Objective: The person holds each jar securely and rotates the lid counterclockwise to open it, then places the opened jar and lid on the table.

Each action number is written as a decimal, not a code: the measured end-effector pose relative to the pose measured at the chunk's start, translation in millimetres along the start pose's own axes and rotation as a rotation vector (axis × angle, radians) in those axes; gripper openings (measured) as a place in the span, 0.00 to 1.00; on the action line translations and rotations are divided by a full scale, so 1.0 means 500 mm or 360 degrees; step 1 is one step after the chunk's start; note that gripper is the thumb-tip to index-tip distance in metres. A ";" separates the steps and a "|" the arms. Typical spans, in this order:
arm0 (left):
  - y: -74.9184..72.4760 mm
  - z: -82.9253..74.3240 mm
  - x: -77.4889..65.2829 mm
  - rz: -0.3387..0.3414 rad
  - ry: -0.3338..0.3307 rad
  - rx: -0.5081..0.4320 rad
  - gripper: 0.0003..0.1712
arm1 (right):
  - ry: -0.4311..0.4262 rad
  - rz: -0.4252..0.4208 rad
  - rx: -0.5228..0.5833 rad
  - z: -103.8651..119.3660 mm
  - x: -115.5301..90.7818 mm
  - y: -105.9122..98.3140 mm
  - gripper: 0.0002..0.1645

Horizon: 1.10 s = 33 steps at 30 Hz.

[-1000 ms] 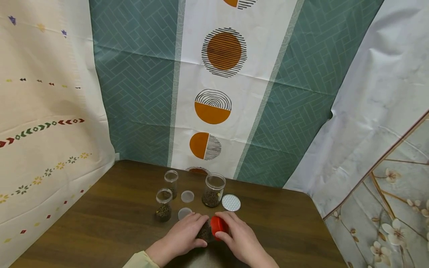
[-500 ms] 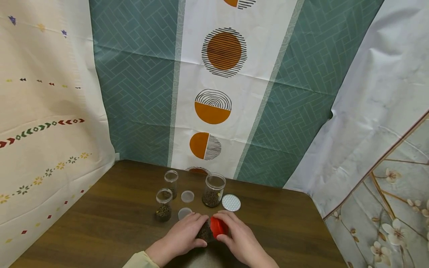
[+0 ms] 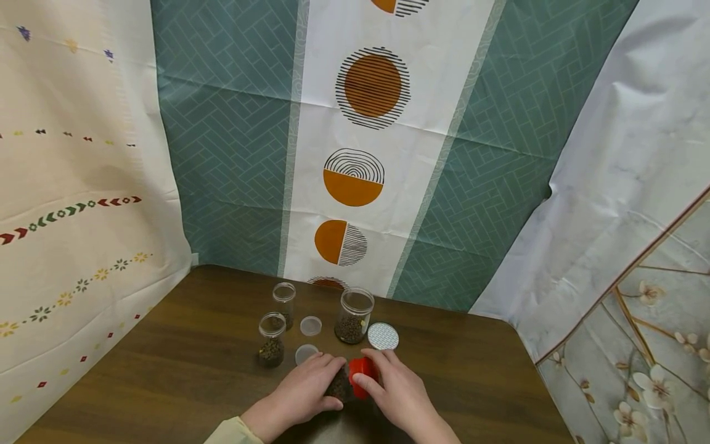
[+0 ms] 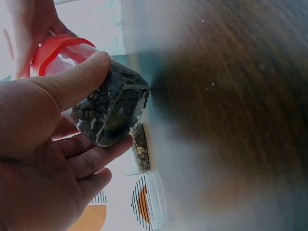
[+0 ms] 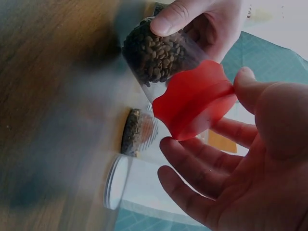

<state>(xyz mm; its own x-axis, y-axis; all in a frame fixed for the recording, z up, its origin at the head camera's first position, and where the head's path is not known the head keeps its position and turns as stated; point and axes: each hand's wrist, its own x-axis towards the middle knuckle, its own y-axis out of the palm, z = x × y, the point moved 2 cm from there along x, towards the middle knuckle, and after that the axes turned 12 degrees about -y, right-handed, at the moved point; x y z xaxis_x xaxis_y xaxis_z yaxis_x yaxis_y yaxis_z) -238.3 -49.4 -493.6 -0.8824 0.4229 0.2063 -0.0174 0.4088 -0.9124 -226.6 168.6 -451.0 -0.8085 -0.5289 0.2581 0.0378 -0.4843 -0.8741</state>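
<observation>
My left hand (image 3: 302, 391) grips a clear jar (image 5: 156, 55) partly filled with small brown beans or seeds, its thumb over one side and fingers round the other. The jar tilts on its side, with its base away from the right hand. A red lid (image 5: 195, 103) with a scalloped edge sits over its mouth. My right hand (image 3: 399, 391) holds this lid, thumb on the near side and fingers on the far side. From the left wrist view the beans (image 4: 91, 108) show heaped toward the base, and the lid (image 4: 53, 53) lies near the right hand.
Two small uncapped jars (image 3: 270, 348) stand left on the brown table (image 3: 161, 364), holding dark contents. A larger uncapped jar (image 3: 350, 327) stands behind the hands. Two clear lids (image 3: 310, 325) and a patterned round lid (image 3: 383, 336) lie nearby. Patterned cloths (image 3: 233, 154) hang behind.
The right hand's thumb and fingers have shifted round the red lid, and the lid's angle has changed slightly. The left hand and jar stay in place.
</observation>
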 end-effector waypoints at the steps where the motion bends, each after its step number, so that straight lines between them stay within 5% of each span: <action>1: 0.000 0.000 0.000 0.0004 -0.0002 -0.0002 0.40 | 0.0010 0.0010 -0.0009 0.000 0.001 0.000 0.38; 33: 0.000 -0.001 -0.004 -0.0044 0.0023 0.0000 0.41 | -0.0297 0.0001 0.0058 -0.006 -0.012 0.001 0.33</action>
<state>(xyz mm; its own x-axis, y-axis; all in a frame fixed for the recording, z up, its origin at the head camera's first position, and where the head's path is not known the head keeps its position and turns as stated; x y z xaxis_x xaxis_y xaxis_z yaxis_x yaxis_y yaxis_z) -236.4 -49.6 -493.9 -0.8747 0.4230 0.2365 -0.0417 0.4205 -0.9063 -223.6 173.8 -454.4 -0.6858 -0.6477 0.3320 0.0626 -0.5070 -0.8597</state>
